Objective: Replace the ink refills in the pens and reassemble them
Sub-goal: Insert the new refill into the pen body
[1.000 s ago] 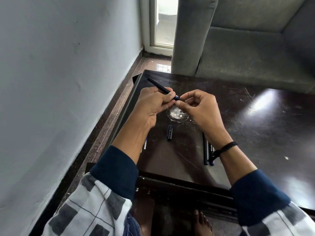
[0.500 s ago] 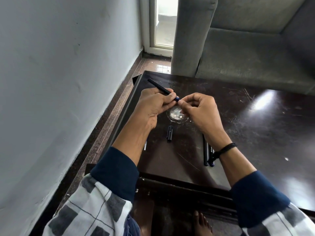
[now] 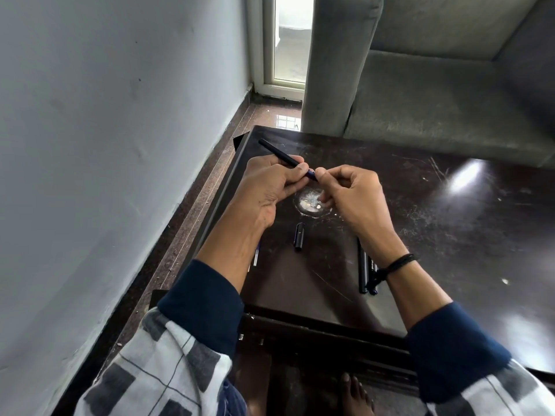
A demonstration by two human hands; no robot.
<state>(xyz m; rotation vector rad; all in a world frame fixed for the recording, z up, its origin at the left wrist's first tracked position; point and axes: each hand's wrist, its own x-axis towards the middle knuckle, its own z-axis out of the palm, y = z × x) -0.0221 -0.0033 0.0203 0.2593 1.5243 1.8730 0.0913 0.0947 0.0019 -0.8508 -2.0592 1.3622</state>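
Observation:
My left hand (image 3: 271, 187) grips a dark pen barrel (image 3: 277, 154) that points up and to the left over the dark table (image 3: 450, 223). My right hand (image 3: 351, 193) pinches the barrel's near blue end (image 3: 312, 174) between thumb and forefinger; what the fingertips hold there is hidden. A black pen cap (image 3: 299, 236) lies on the table below my hands. Two black pens (image 3: 364, 270) lie side by side under my right wrist. A thin pale refill (image 3: 256, 256) peeks out from under my left forearm.
A round pale worn patch (image 3: 310, 202) marks the tabletop below my hands. A grey sofa (image 3: 420, 85) stands behind the table. A white wall (image 3: 105, 145) runs close along the left, with a strip of brown floor (image 3: 192, 217) between it and the table. My bare foot (image 3: 357, 394) shows under the table.
My right hand's fingertips have closed in slightly on the pen's near end. Both hands and the barrel stay in nearly the same place.

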